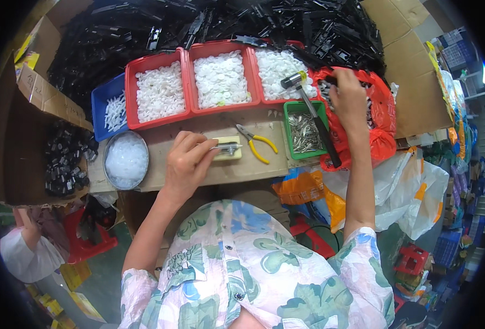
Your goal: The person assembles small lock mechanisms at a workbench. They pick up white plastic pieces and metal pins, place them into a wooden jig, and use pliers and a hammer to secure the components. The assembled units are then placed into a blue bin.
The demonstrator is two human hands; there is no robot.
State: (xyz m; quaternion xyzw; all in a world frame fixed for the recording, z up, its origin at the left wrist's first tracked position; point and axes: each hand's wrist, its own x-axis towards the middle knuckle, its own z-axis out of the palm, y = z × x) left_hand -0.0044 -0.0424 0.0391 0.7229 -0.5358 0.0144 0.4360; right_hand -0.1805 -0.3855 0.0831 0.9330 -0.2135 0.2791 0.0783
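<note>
My left hand (187, 160) pinches a small clear-and-grey piece (228, 147) against a pale yellow block (232, 156) on the work board. Its exact kind is too small to tell. At the right, my right hand (350, 100) reaches over a red plastic bag (384, 104) of small dark and light parts. Its thumb and fingers look apart, the tips partly hidden. Between the hands lie pliers with yellow handles (262, 149), jaws toward the block. A hammer (318, 123) with a black grip leans across a green tray (304, 131) of small metal pins.
Red bins (189, 118) of white discs line the back, before a heap of black plastic parts (209, 24). Left stand a blue bin (101, 118) of white pieces, a round bowl (126, 160) and a cardboard box (12, 137). A person's arm (29, 230) shows lower left.
</note>
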